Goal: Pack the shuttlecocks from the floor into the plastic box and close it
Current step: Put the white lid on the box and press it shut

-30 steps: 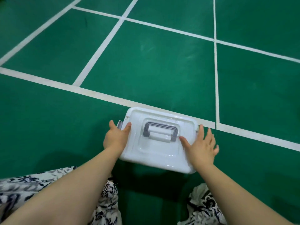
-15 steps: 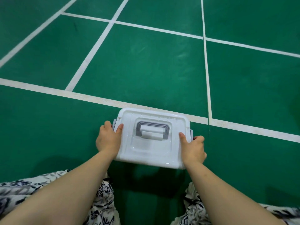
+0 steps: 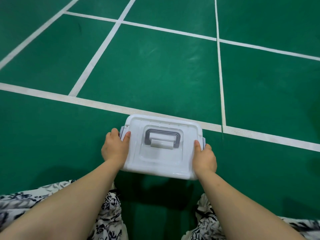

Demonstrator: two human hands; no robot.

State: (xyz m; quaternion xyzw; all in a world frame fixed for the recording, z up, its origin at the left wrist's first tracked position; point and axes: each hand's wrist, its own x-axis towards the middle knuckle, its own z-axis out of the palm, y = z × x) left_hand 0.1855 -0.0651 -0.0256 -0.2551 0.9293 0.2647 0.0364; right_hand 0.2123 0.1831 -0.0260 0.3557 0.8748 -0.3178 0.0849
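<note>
Plastic box [image 3: 162, 154] sits closed on the green floor [image 3: 155, 75], right by a white court line [image 3: 90, 102], grey handle [image 3: 162, 138] folded flat. I see the left hand [image 3: 115, 148] and right hand [image 3: 205, 156] gripping its two ends, thumbs on top.

Box [image 3: 161, 158] glossy plastic; floor [image 3: 155, 75] seemingly matt.

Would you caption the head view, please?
Left hand and right hand grip lidded white plastic box on green floor.
</note>
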